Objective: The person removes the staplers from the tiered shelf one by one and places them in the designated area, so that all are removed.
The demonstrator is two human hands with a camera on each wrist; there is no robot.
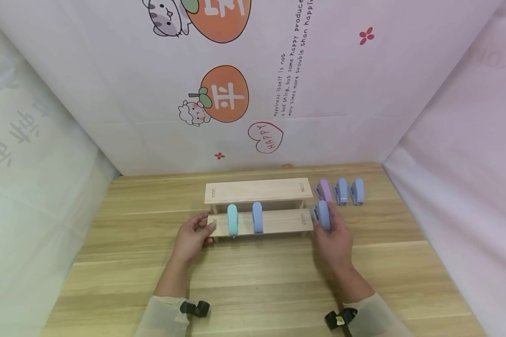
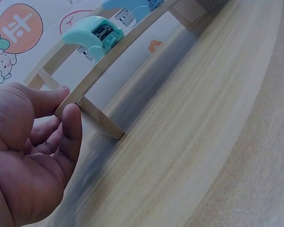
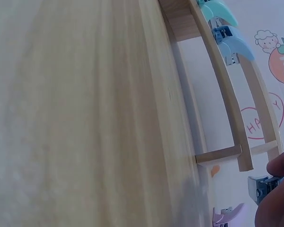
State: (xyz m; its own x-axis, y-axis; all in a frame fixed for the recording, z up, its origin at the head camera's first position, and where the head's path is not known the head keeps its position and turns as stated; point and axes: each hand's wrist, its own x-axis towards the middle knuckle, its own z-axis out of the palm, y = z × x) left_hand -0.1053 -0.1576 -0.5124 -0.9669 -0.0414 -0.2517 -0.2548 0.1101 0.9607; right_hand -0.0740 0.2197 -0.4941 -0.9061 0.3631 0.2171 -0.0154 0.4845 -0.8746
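My left hand point(image 1: 192, 238) pinches the left end of the front tier of a wooden rack point(image 1: 282, 221), thumb on top and fingers beneath, as the left wrist view shows. On that tier stand a mint-green stapler point(image 1: 233, 219) and, to its right, a blue stapler point(image 1: 257, 217). Just off the rack's right end, my right hand point(image 1: 334, 238) grips another blue stapler point(image 1: 323, 215) between thumb and fingers. In the right wrist view only part of this held stapler point(image 3: 260, 188) shows past the fingers.
The rack's raised back tier point(image 1: 257, 190) runs behind the front one. Right of it, a purple stapler point(image 1: 323, 189) and two blue staplers point(image 1: 341, 191) stand in a row on the wooden table point(image 1: 253, 281). A printed white cloth point(image 1: 320, 93) hangs along the table's back edge.
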